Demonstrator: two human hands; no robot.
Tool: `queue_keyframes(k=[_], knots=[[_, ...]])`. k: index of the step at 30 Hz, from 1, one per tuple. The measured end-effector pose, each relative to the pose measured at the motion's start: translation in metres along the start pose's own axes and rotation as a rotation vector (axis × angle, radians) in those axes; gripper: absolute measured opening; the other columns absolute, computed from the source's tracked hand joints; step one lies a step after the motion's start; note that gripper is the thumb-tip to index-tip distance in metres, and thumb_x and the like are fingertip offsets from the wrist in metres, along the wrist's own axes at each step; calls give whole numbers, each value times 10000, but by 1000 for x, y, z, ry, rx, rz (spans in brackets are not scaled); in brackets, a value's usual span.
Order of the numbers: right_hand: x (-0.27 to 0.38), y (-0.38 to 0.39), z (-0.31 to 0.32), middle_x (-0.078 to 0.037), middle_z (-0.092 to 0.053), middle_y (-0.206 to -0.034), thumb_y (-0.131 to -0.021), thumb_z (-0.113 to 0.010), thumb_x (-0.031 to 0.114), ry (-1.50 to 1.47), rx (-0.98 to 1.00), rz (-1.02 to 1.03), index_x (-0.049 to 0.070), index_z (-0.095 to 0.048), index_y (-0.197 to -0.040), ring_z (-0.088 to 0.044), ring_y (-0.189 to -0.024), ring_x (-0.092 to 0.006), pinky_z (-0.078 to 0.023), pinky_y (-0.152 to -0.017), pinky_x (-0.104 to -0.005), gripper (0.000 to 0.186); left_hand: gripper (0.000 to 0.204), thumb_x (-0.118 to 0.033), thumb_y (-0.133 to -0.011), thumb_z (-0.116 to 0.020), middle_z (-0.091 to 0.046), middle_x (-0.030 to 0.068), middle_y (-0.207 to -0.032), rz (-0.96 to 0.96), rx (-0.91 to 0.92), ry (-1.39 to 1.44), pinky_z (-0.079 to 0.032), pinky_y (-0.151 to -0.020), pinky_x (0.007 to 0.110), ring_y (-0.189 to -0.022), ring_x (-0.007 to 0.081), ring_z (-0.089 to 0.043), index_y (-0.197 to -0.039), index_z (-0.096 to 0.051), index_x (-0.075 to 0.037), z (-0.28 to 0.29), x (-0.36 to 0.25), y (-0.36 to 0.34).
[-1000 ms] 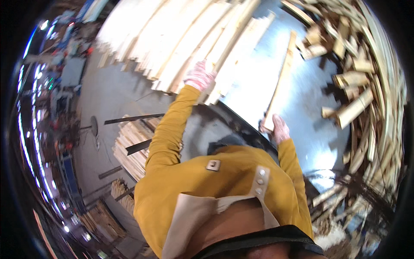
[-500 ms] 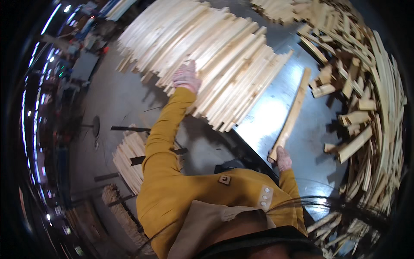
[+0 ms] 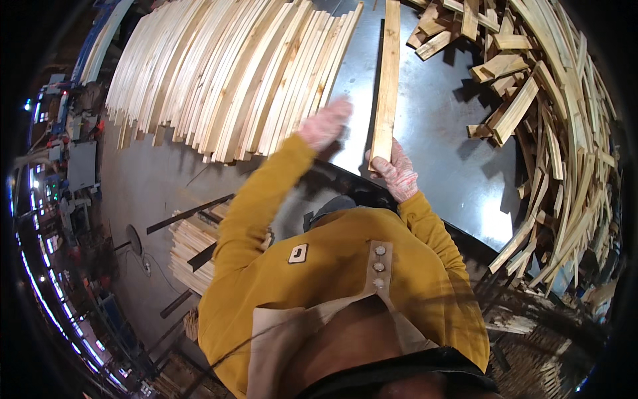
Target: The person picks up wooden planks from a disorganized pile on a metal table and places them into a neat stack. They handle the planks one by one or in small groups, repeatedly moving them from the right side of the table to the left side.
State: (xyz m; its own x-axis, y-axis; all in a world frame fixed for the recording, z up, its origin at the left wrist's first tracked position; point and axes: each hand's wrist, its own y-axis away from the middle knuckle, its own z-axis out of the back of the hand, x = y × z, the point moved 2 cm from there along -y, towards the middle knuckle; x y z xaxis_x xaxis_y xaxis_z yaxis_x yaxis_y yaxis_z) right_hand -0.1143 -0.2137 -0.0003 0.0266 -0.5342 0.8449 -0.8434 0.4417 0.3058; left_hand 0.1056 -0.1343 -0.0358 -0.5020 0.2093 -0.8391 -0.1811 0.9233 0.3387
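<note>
My right hand point(image 3: 397, 174), in a pale patterned glove, grips the near end of a long flat wooden board point(image 3: 386, 86). The board points away from me over the shiny metal table point(image 3: 438, 126). My gloved left hand point(image 3: 325, 124) is smeared by motion, so its fingers cannot be made out. It hangs over the table's near edge, between the board and the near right end of a wide row of wooden strips point(image 3: 219, 73). These strips lie side by side at the far left.
A loose heap of wooden pieces point(image 3: 512, 100) covers the table's right side, with long strips point(image 3: 585, 146) curving along its outer edge. Lower left, more strips point(image 3: 189, 246) rest on a dark metal rack point(image 3: 193, 213). A round disc point(image 3: 134, 239) stands on the floor.
My left hand has left the row of strips and moved right, toward the board. The board in my right hand now points straighter away from me. My view has shifted to the right.
</note>
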Motion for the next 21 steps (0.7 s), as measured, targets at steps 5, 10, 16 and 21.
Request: queue_keyframes(k=[5, 10, 16, 21], knots=[[8, 27, 31, -33, -585, -1057, -873, -742, 398, 114, 70, 99, 41, -164, -1579, -574, -837, -134, -478, -697, -251, 980, 428, -68, -929, -636, -665, 162, -1124, -88, -52, 588, -567, -934, 384, -1017, 271, -663, -1314, -505, 65, -91, -6, -4], [-41, 40, 117, -39, -617, -949, -974, -616, 279, 175, -98, -45, 30, -303, -1529, -535, -714, -85, -474, -652, -227, 685, 441, -36, -901, -663, -668, 183, -1142, -184, -62, 645, -584, -912, 395, -1034, 285, -675, -1307, -522, 66, -83, -7, 35], [-79, 40, 99, -14, -607, -904, -1003, -553, 208, 458, 65, -165, 48, -346, -1517, -514, -687, -70, -464, -626, -223, 577, 524, -55, -868, -713, -671, 182, -1154, -543, -430, 525, -579, -907, 409, -1007, 294, -685, -1343, -515, 44, -70, 3, 173], [-101, 37, 36, -2, -607, -900, -1013, -557, 243, 558, 193, -151, 57, -348, -1521, -518, -725, -63, -464, -652, -224, 580, 566, -143, -890, -726, -650, 144, -1197, -757, -1085, 88, -562, -888, 350, -1007, 247, -674, -1370, -490, 44, -35, 32, 374]])
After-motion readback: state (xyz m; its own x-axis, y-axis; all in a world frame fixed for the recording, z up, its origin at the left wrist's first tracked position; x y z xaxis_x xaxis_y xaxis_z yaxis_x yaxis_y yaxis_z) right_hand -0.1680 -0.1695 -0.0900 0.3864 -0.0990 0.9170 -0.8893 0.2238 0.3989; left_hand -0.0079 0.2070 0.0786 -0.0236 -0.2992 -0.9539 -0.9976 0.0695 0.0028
